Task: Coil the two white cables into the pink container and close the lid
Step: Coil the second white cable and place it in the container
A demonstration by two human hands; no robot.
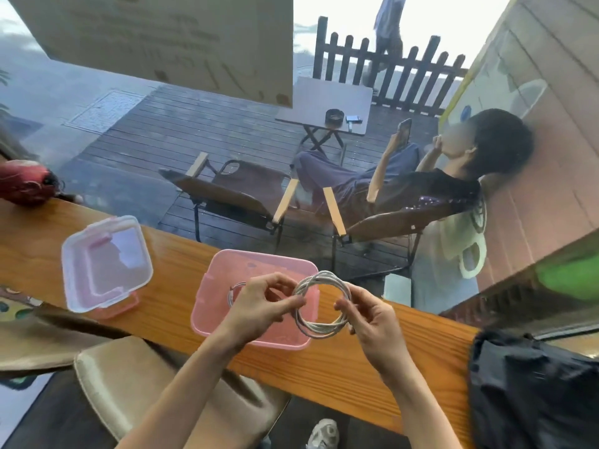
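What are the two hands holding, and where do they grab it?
Both hold one coiled white cable above the pink container. The left hand pinches the ring's left side, the right hand its right side.

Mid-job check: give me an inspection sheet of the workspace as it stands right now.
Surface: wooden counter, set against a window.
Job's things: pink container open on the counter; lid lies apart, to its left.
Clutter: black bag on the counter's right end; red bag at the far left.
Grips: left hand and right hand each pinch the coiled white cable, held above the container's right edge.
Cables: second white cable lies in the container, partly hidden by the left hand.
Surroundings: beige stool below; outside, a person sits on a deck chair.
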